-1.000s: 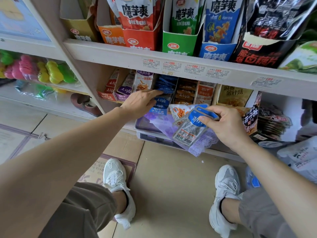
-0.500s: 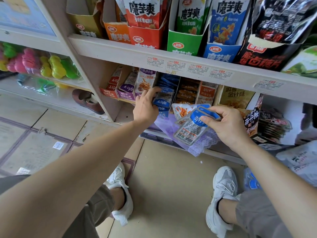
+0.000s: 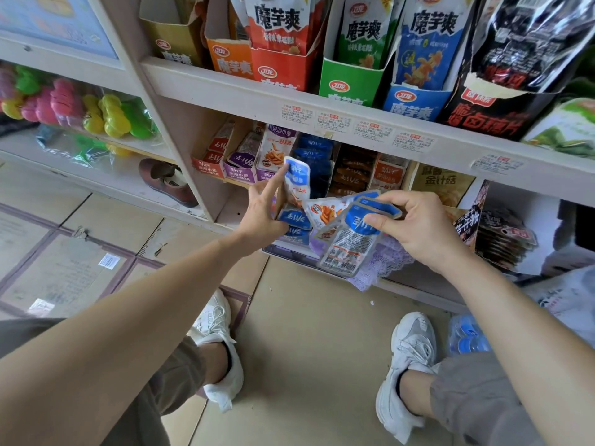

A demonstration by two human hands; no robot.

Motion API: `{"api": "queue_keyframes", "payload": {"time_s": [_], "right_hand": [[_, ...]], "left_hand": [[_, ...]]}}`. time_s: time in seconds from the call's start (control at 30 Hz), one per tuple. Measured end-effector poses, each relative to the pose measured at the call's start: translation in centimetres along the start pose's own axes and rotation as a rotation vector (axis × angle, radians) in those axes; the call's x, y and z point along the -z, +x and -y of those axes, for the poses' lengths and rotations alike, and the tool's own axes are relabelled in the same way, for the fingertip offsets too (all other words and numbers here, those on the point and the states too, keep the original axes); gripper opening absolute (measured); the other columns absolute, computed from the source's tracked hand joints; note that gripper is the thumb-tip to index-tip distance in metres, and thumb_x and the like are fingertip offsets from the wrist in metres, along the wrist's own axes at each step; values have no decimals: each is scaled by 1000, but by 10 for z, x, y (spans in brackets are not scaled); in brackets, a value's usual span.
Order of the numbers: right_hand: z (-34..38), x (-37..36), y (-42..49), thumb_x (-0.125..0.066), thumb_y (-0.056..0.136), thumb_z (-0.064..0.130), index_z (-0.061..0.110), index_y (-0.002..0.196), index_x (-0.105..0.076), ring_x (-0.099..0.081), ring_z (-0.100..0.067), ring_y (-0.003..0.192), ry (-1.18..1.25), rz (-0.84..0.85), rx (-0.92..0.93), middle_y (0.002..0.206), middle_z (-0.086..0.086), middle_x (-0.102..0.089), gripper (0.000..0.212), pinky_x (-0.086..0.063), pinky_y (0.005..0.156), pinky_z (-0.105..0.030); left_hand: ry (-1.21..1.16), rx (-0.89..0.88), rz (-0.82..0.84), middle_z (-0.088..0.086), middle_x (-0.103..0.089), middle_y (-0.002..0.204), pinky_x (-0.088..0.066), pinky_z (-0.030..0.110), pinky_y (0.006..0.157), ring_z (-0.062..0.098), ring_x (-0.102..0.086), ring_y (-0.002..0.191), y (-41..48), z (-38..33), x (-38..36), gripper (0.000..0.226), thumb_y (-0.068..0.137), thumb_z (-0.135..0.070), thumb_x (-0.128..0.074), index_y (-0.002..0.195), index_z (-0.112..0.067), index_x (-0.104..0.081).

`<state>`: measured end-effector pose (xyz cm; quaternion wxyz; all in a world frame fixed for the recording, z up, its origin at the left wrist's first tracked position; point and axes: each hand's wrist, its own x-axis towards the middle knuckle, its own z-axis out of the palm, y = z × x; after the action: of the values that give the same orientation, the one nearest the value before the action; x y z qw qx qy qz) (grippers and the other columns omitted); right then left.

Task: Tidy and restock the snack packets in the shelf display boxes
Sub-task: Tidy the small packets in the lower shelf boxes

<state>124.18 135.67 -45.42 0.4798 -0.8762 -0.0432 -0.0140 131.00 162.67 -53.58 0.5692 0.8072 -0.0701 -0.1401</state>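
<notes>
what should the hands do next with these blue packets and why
Probably bring the packets in the left hand over to the fan in the right hand and square them into one stack. Both hold the same blue packets in front of the blue box, and the fan is splayed, so it would likely not slot in neatly.

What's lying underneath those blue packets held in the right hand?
A purple lacy-edged sheet shows beneath the blue packets that the right hand grips. Whatever lies under that sheet is covered, as is the part of it behind the packets.
</notes>
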Motion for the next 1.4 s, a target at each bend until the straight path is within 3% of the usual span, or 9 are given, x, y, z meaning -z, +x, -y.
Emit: {"api": "queue_keyframes", "payload": {"time_s": [0.17, 0.27, 0.47, 0.57, 0.67, 0.9, 1.07, 1.23, 1.4], "right_hand": [[17, -8, 27, -77, 85, 6, 25, 90, -72, -63, 6, 75, -22, 18, 52, 86, 12, -71, 21, -52, 72, -15], [21, -17, 38, -76, 85, 5, 19, 95, -73, -63, 8, 76, -45, 28, 67, 88, 10, -71, 17, -50, 71, -12], [11, -20, 38, -76, 87, 12, 15, 103, -76, -69, -6, 86, -141, -112, 45, 92, 5, -74, 16, -55, 76, -26], [8, -12, 28, -74, 89, 13, 19, 99, -76, -68, -7, 81, -138, -153, 31, 88, 7, -74, 12, -54, 71, -27], [10, -2, 12, -72, 90, 13, 22, 95, -75, -65, -3, 75, -122, -163, 26, 84, 10, -72, 11, -51, 69, -26], [30, 22, -8, -73, 89, 8, 23, 97, -75, -71, -10, 85, -35, -85, 65, 87, 8, -75, 18, -57, 75, -30], [35, 9, 10, -74, 87, 6, 20, 98, -74, -66, 3, 80, -120, -40, 127, 91, 8, -74, 18, -50, 73, -13], [13, -5, 36, -75, 86, 15, 12, 102, -77, -71, -16, 88, -197, -88, 115, 94, -1, -75, 17, -58, 80, -34], [3, -10, 45, -75, 86, 14, 14, 102, -78, -71, -13, 84, -209, -131, 125, 91, 2, -76, 16, -59, 78, -35]], "left_hand": [[64, -26, 189, 1, -26, 151, -56, 37, 100, 29, -35, 140, 4, 15, 8, 111, 79, 4, -70, 157, -53, -17], [96, -54, 150, 1, -32, 147, -52, 22, 95, 23, -38, 136, 0, 19, 6, 101, 88, 2, -68, 160, -45, -17], [-108, 41, 137, -1, -31, 152, -54, 41, 103, 21, -40, 138, 8, 11, 8, 78, 99, -16, -58, 158, -50, -20], [-160, 34, 99, 0, -39, 150, -62, 48, 89, 22, -51, 134, 10, 11, 6, 69, 97, -45, -63, 156, -52, -28], [61, -24, -82, -2, -51, 142, -65, 44, 71, 18, -63, 118, 11, 6, -2, 71, 87, -57, -69, 150, -49, -37], [233, 75, -359, -16, -59, 111, -50, 35, 75, 8, -61, 87, 18, -8, -18, 77, 75, -58, -83, 127, -29, -35], [-64, 217, -227, -2, -70, 111, -50, 25, 64, 5, -66, 86, 30, -6, -16, 58, 78, -47, -86, 120, -18, -58], [-269, 218, -150, 5, -73, 112, -59, 37, 79, 18, -71, 100, 28, 2, -9, 47, 84, -34, -83, 121, -15, -61], [-325, 189, -129, 1, -72, 108, -56, 28, 75, 15, -67, 96, 24, 9, -9, 26, 91, -14, -74, 115, -17, -65]]}}
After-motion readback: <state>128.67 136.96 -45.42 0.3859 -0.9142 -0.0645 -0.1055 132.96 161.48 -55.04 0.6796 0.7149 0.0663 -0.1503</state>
